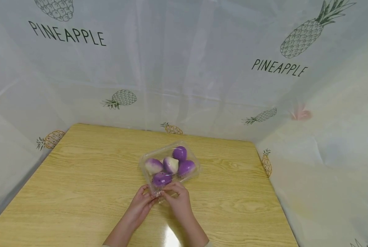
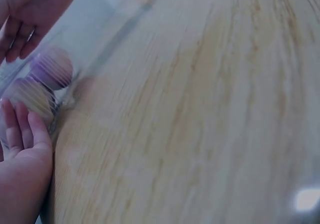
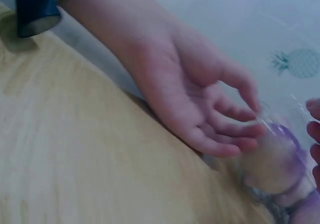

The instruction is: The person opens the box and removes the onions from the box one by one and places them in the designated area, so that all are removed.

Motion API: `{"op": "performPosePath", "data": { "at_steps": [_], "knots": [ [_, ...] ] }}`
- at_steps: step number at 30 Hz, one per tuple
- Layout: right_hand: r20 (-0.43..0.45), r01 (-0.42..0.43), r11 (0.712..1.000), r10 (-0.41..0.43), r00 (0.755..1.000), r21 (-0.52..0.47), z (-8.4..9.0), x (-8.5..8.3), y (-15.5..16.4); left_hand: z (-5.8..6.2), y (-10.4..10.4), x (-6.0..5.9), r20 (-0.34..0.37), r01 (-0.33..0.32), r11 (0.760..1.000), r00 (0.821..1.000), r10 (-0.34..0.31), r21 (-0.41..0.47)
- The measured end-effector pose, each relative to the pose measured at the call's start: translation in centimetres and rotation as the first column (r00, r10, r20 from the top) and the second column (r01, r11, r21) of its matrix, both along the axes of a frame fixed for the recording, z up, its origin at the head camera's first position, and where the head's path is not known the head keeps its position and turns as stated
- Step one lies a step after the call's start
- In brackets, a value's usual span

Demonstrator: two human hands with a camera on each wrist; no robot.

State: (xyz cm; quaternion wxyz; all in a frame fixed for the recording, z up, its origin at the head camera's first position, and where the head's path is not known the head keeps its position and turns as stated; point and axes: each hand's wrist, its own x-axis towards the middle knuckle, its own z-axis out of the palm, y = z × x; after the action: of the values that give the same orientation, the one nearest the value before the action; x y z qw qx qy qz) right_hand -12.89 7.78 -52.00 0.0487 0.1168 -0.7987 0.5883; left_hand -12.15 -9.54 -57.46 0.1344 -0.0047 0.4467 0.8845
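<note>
A clear plastic clamshell box [image 1: 193,171] lies tilted at an angle on the table, its lid over several round purple-and-cream vegetables that look like turnips [image 1: 171,165]. At the box's near corner, my left hand [image 1: 139,206] holds the rim with thumb and fingers. From the right, my right hand [image 1: 179,202] pinches the same near edge between thumb and forefinger, its fingertips close to those of the left. The exact grip on the thin plastic is hard to see. Both wrist views show the vegetables blurred through the plastic.
The wooden table [image 1: 88,171] extends on both sides of the box. A pale curtain [image 1: 178,68] printed with pineapples hangs behind the table and along its sides. A bright reflection [image 1: 171,236] shows on the table near its front.
</note>
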Motion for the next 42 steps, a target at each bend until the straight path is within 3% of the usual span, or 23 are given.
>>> {"op": "performPosePath", "data": {
  "at_steps": [8, 12, 21, 28, 33, 42],
  "knots": [
    [0.041, 0.124, 0.989, -0.121, 0.992, -0.076, 3.7, 0.2, 2.3, 0.2, -0.2, 0.1, 0.007, -0.032, 0.998, 0.999, 0.032, -0.05],
    [0.032, 0.214, 0.973, -0.212, 0.977, -0.087, 3.8, -0.4, 3.5, 0.2, -0.1, 0.1, 0.001, -0.047, 0.997, 0.999, 0.047, -0.064],
    [0.035, 0.324, 0.942, -0.322, 0.946, -0.088, 2.4, -2.3, 6.3, 0.0, 0.2, 0.2, -0.027, -0.054, 0.991, 0.998, 0.051, -0.119],
    [0.032, 0.36, 0.932, -0.359, 0.933, -0.053, -1.9, -5.4, 8.5, -0.1, 0.4, 0.1, -0.024, -0.053, 0.99, 0.998, 0.05, -0.129],
    [0.036, 0.324, 0.942, -0.322, 0.946, -0.084, -2.0, -5.4, 8.5, -0.4, 0.4, 0.2, -0.051, -0.053, 0.992, 0.998, 0.048, -0.116],
    [0.007, 0.329, 0.939, -0.33, 0.944, -0.099, -2.2, -3.9, 7.9, 0.1, 0.9, 0.2, -0.003, -0.1, 0.989, 0.995, 0.1, -0.109]
  ]
}}
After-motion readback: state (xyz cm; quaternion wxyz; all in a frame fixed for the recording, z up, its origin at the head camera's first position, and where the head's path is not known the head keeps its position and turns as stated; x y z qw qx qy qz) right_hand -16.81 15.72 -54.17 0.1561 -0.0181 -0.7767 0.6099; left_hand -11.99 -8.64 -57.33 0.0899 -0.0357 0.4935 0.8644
